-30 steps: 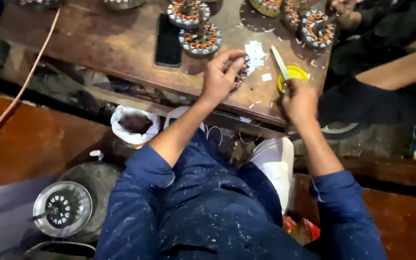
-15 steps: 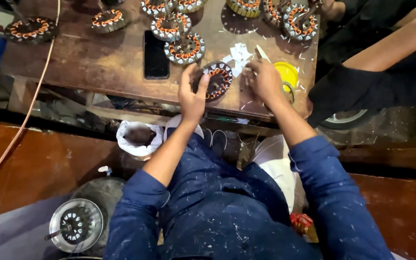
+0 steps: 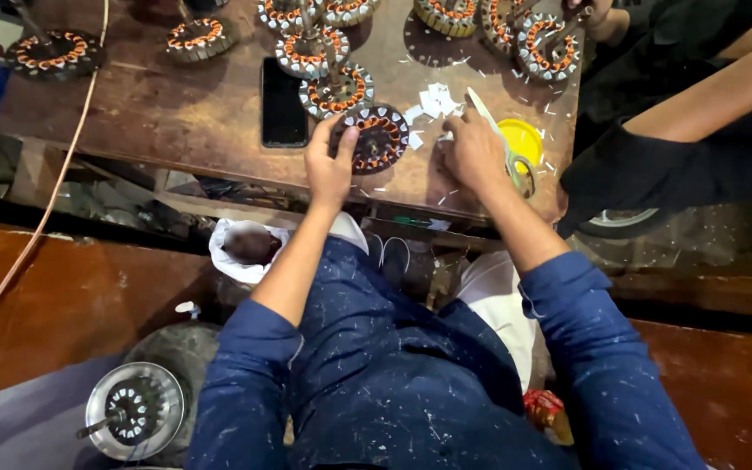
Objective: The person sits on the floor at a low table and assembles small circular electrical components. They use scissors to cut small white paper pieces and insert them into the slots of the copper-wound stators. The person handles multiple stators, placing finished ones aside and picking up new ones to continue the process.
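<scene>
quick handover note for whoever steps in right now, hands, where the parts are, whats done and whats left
Left hand: fingers on the near edge of the dark wound stator ring, steadying it flat on the wooden bench.
Right hand: holding scissors beside the ring, next to the yellow lid.
White paper slips lie just behind the ring; a black phone lies to its left.
Done: copper windings show on this ring.
Left: cannot tell which slots have paper yet. More wound rings sit farther back.

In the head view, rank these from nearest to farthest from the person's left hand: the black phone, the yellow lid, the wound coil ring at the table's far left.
1. Black phone, just left of the left hand.
2. Yellow lid, to the right, beyond the right hand.
3. Wound coil ring, at the table's far-left corner.
</scene>
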